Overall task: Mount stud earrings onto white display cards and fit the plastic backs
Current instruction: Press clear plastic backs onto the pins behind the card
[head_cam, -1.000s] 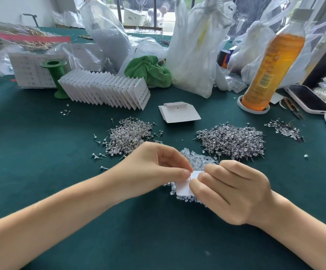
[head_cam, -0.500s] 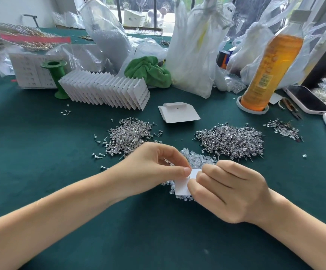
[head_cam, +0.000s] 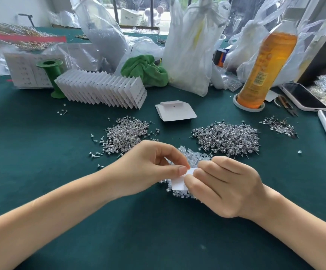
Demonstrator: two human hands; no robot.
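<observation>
A small white display card (head_cam: 178, 183) is held between both hands above a heap of clear plastic backs (head_cam: 192, 157). My left hand (head_cam: 148, 168) pinches the card's top edge with thumb and forefinger. My right hand (head_cam: 224, 186) grips the card's right side with curled fingers; a thin earring post shows at its fingertips. Two piles of silver stud earrings lie behind the hands, a left pile (head_cam: 125, 135) and a right pile (head_cam: 228, 139). A fanned row of filled white cards (head_cam: 103, 90) stands at the back left.
A folded white card box (head_cam: 174, 112) lies at centre. An orange bottle (head_cam: 265, 61) stands in a white ring at the right. Phones (head_cam: 302, 96) lie at the far right. A green spool (head_cam: 54, 75), a green cloth (head_cam: 146, 70) and plastic bags (head_cam: 189, 51) crowd the back.
Both hands with the card have shifted slightly left and down. The grip on the card looks the same.
</observation>
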